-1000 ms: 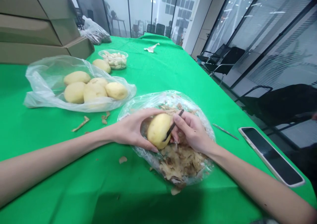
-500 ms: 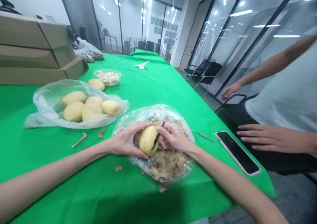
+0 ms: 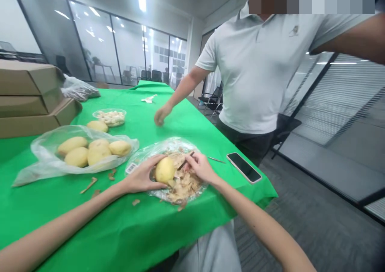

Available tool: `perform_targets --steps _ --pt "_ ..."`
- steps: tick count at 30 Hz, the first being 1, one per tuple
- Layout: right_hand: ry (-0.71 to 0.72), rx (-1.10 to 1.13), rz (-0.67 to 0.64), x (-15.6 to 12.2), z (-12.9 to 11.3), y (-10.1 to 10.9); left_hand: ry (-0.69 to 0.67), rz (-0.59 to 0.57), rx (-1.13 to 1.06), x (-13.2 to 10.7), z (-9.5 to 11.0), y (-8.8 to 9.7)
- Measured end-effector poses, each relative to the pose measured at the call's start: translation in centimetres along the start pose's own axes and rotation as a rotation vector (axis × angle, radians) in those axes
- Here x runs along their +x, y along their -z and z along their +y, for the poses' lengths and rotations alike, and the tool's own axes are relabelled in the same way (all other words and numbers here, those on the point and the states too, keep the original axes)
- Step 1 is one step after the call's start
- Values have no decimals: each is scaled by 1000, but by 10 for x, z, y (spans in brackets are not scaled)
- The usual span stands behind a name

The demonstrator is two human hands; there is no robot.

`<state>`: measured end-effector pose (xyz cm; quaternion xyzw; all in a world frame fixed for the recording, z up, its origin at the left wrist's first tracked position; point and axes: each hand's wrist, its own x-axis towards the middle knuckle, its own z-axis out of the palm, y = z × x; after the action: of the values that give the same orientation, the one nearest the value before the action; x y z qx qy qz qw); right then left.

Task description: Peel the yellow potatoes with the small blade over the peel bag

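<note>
My left hand [image 3: 141, 176] is wrapped around a peeled yellow potato [image 3: 165, 170], holding it over a clear plastic bag [image 3: 161, 146] heaped with brown peelings [image 3: 185, 186]. A slim dark peeler [image 3: 185, 161] is gripped in my right hand [image 3: 202, 168]; its tip points down toward the potato's right side, with a small gap between them. Part of the peeler's handle is hidden by my fingers. To the left, several peeled potatoes [image 3: 98, 155] lie in an opened white plastic bag [image 3: 39, 160].
Behind the white bag are another potato [image 3: 98, 125] and a clear tub of pale pieces [image 3: 111, 117]. Cardboard boxes [image 3: 27, 107] stand left. A phone [image 3: 244, 168] and a thin metal rod [image 3: 216, 160] lie right. A co-worker's hand [image 3: 162, 115] reaches over the green cloth [image 3: 180, 123].
The view has swung right and up. The peeler has come away from the potato's surface. The co-worker now stands farther back along the table, one arm stretched over it.
</note>
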<state>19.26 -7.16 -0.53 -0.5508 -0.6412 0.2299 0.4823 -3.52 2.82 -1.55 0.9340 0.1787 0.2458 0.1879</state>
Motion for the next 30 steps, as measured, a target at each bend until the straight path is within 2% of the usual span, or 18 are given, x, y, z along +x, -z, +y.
perform_targets --steps 4,11,15,22,25,30 --pt "31 -96 195 -17 10 16 -38 33 62 2 5 -2" --pt "176 -303 317 -46 26 29 -25 78 137 -2 3 -7" --pt "213 -384 305 -46 31 27 -16 69 159 -3 0 -9" --pt "279 -486 171 -45 28 16 -6 57 169 -6 3 -13" --pt "285 -499 135 -49 30 15 -45 77 217 -12 4 -16" --pt "100 -429 226 -54 39 19 -193 173 326 -26 11 -9"
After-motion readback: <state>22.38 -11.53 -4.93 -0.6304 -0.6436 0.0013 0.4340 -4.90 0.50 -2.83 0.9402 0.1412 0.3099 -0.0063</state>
